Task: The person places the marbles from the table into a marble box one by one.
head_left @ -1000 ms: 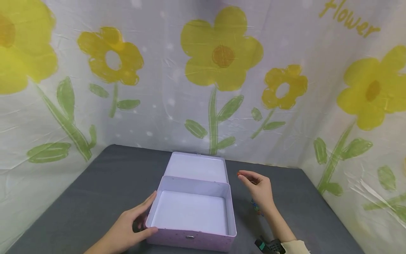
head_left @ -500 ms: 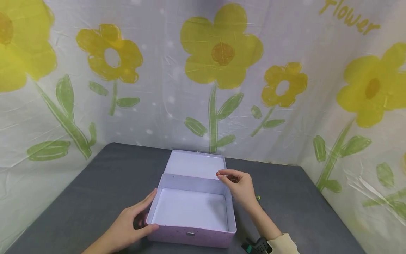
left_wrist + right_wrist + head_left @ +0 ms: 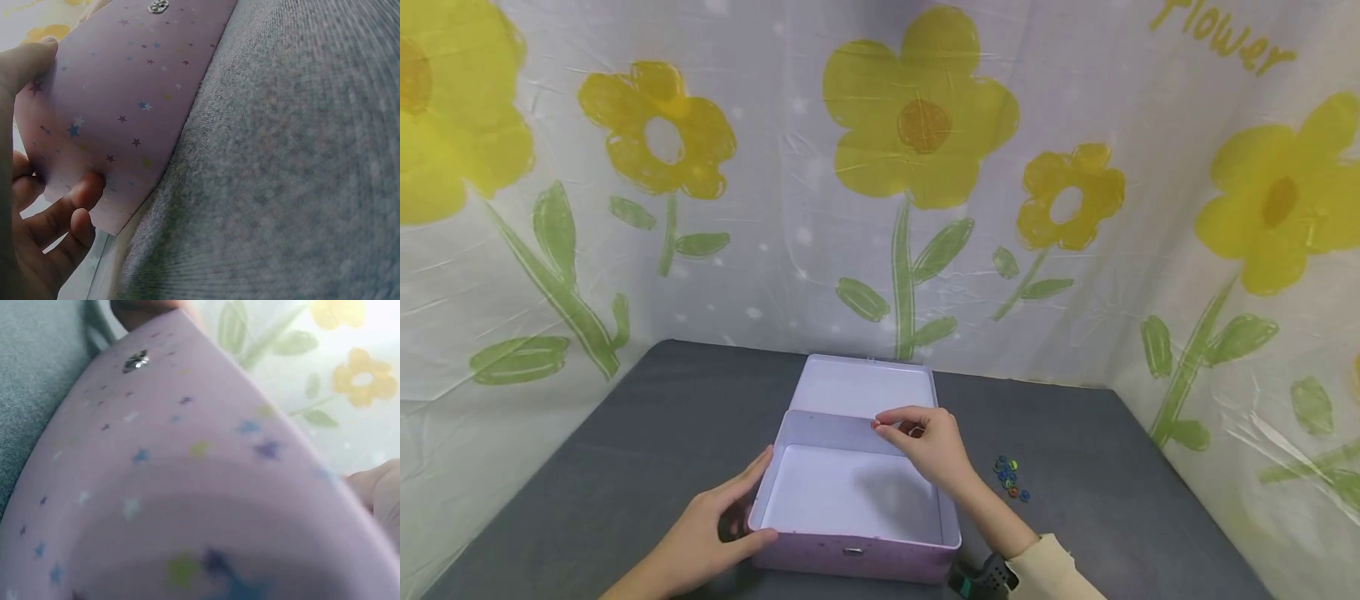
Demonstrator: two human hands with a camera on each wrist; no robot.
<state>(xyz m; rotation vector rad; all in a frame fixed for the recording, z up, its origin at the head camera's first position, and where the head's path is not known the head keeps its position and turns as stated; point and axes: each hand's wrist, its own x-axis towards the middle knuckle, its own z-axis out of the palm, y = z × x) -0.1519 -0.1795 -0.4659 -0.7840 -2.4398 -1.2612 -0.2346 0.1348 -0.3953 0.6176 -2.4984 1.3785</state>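
A pinkish-purple tin box (image 3: 805,557) patterned with little stars stands with its lid (image 3: 865,387) hinged back and its white inside showing. My left hand (image 3: 711,525) holds the box's left front corner, thumb over the front rim and fingers along the left side. Over the box's right back part, my right hand (image 3: 928,442) pinches a tiny red-orange piece (image 3: 875,424) between thumb and fingertips. Its exact kind is too small to tell. The right wrist view is mostly filled by the box wall (image 3: 187,456), with only a bit of the right hand at its right edge.
Several small blue, green and orange pieces (image 3: 1006,477) lie on the dark grey tabletop (image 3: 1097,500) right of the box. A black wristband (image 3: 985,577) is on the right wrist. A flower-printed curtain (image 3: 760,208) hangs behind the table.
My right hand has moved left from beside the box to above it, carrying the red-orange piece. The small pieces it had covered now show. The left hand stays at the box corner.
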